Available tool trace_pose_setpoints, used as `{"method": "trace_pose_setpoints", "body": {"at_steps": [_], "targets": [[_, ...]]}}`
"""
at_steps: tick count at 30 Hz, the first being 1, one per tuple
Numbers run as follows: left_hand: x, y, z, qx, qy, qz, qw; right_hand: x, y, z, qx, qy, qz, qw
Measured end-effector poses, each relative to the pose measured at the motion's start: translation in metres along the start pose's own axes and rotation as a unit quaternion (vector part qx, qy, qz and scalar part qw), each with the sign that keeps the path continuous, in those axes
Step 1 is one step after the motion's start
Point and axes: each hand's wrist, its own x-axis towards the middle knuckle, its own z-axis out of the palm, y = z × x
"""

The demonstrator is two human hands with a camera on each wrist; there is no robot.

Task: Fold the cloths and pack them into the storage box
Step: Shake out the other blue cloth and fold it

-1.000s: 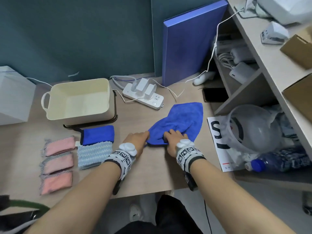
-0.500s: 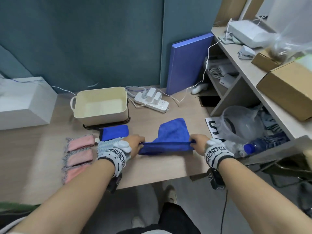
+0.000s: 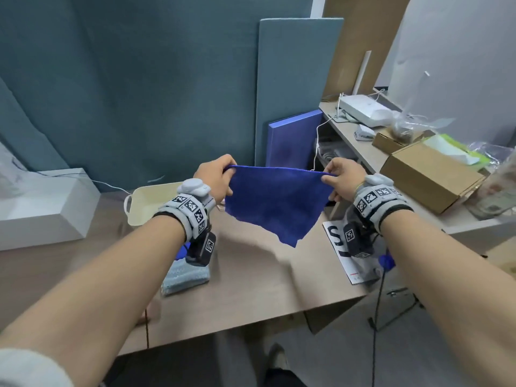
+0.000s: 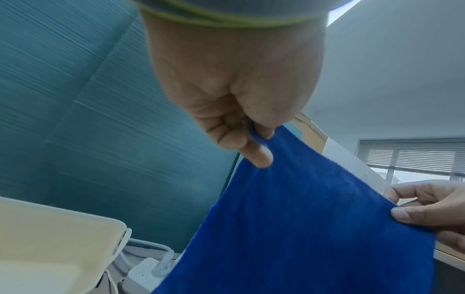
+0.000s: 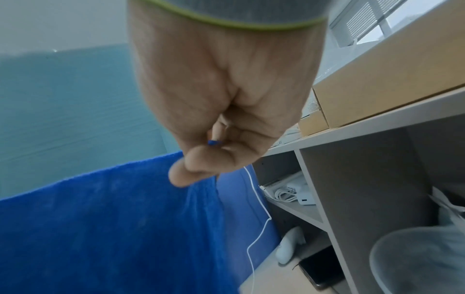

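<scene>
At about 9 o'clock of the scene, the cream storage box (image 3: 150,202) sits on the counter (image 3: 251,289), with a folded pale blue cloth (image 3: 185,276) lying nearer the person, below the left wrist. The left hand (image 3: 213,177) is raised above the counter, thumb and curled fingers pinching the upper left corner of the blue cloth (image 3: 275,202). The cloth hangs in the air between both hands, its top edge stretched taut and its lowest point toward 6 o'clock, clear of the counter. At 3 o'clock of the cloth, the right hand (image 3: 342,178) pinches the upper right corner.
</scene>
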Motion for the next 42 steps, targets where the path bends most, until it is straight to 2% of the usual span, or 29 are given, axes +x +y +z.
{"method": "trace_pose_setpoints", "body": {"at_steps": [3, 5, 8, 13, 15, 17, 20, 24, 27, 33, 37, 42], "targets": [[0.012, 0.002, 0.003, -0.037, 0.013, -0.027, 0.999, 0.006, -0.002, 0.001, 0.060, 0.010, 0.035, 0.998], [0.020, 0.004, 0.005, -0.029, 0.030, -0.024, 0.999, 0.012, 0.000, 0.002, 0.069, 0.016, 0.028, 0.997], [0.023, 0.009, 0.005, 0.017, 0.041, -0.026, 0.999, 0.015, 0.001, 0.002, 0.057, 0.032, 0.012, 0.998], [0.025, 0.010, -0.003, 0.008, 0.044, -0.004, 0.999, 0.010, 0.004, -0.012, 0.019, 0.052, -0.013, 0.998], [0.008, -0.001, 0.002, 0.028, -0.010, 0.002, 1.000, -0.007, 0.015, -0.005, 0.005, 0.038, -0.009, 0.999], [-0.027, -0.037, 0.029, 0.041, -0.093, -0.013, 0.995, -0.035, 0.050, 0.031, -0.022, -0.017, 0.013, 1.000], [-0.073, -0.069, 0.049, 0.078, -0.174, -0.034, 0.981, -0.070, 0.085, 0.058, -0.031, -0.094, 0.040, 0.994], [-0.121, -0.107, 0.086, 0.077, -0.254, -0.092, 0.960, -0.102, 0.129, 0.098, -0.025, -0.180, 0.075, 0.981], [-0.143, -0.128, 0.106, 0.073, -0.283, -0.126, 0.948, -0.117, 0.156, 0.124, -0.039, -0.211, 0.108, 0.971], [-0.120, -0.142, 0.128, 0.093, -0.240, -0.168, 0.952, -0.083, 0.175, 0.148, -0.030, -0.195, 0.135, 0.971], [-0.077, -0.155, 0.147, 0.109, -0.182, -0.210, 0.954, -0.035, 0.180, 0.164, -0.025, -0.180, 0.130, 0.975], [-0.037, -0.166, 0.170, 0.119, -0.144, -0.248, 0.951, 0.006, 0.184, 0.183, -0.016, -0.176, 0.119, 0.977]]}}
